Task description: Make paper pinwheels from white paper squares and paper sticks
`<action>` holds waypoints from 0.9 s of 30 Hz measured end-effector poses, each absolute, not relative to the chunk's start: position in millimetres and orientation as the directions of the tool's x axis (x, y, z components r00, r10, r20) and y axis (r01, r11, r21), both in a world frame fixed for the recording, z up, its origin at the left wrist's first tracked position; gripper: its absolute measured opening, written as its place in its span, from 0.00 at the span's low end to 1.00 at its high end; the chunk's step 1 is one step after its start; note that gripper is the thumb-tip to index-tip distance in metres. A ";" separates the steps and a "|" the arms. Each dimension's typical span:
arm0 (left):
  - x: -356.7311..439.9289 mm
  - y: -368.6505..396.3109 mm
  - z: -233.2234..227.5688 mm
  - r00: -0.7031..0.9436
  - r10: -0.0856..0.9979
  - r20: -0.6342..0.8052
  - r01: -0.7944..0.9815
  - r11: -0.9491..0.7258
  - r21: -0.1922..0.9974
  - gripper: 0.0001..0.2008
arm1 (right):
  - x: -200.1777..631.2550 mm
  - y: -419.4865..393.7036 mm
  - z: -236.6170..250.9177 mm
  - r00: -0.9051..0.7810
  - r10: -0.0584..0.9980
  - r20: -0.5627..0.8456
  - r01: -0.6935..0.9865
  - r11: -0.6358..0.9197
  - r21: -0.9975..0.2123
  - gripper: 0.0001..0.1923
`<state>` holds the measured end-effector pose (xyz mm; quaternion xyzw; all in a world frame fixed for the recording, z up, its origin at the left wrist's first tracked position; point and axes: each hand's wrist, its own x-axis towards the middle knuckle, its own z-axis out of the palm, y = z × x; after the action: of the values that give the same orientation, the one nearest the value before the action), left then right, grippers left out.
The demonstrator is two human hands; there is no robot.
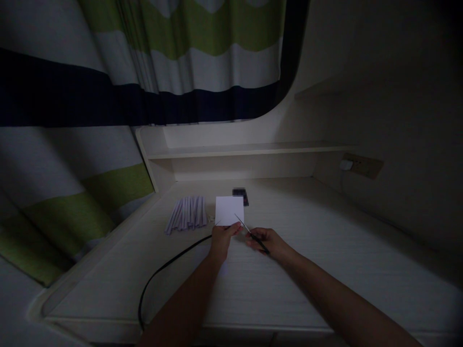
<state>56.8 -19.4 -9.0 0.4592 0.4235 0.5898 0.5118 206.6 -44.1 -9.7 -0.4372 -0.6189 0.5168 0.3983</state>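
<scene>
My left hand (222,238) pinches the near edge of a white square sheet of paper (229,209), which it holds up over the pale desk (289,270). In my right hand (269,241) is a pair of scissors (249,232). Their thin blades point up and left, with the tips at the paper's lower right edge. To the left of the paper, a row of several folded or cut white paper strips (187,213) lies on the desk.
A black cable (159,272) curves from my left hand down over the desk's front edge. Behind the paper lies a small dark object (240,195). A shelf (246,149) runs along the back. A wall socket with a plug (356,165) is at right, and striped curtains (108,96) hang at left.
</scene>
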 end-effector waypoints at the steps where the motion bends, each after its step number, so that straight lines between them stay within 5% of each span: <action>1: 56.9 -19.7 -8.7 -0.052 0.993 0.109 -0.213 -0.118 0.970 0.14 | 206.5 -44.2 -9.5 -0.302 0.952 0.039 0.123 0.079 -0.989 0.20; 18: 57.0 -18.9 -11.2 -0.015 0.994 0.111 -0.266 -0.111 0.958 0.17 | 205.9 -46.2 -6.6 -0.272 0.962 0.027 0.103 0.057 -0.993 0.14; 27: 54.9 -15.0 -7.7 -0.153 0.987 0.049 -0.527 -0.124 0.841 0.18 | 202.6 -48.9 -3.4 -0.293 0.954 0.063 0.098 0.095 -0.991 0.13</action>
<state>54.9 -15.0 -7.7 0.3286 0.3503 0.6738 0.5616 202.6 -48.9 -3.4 -0.4282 -0.6142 0.5188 0.4126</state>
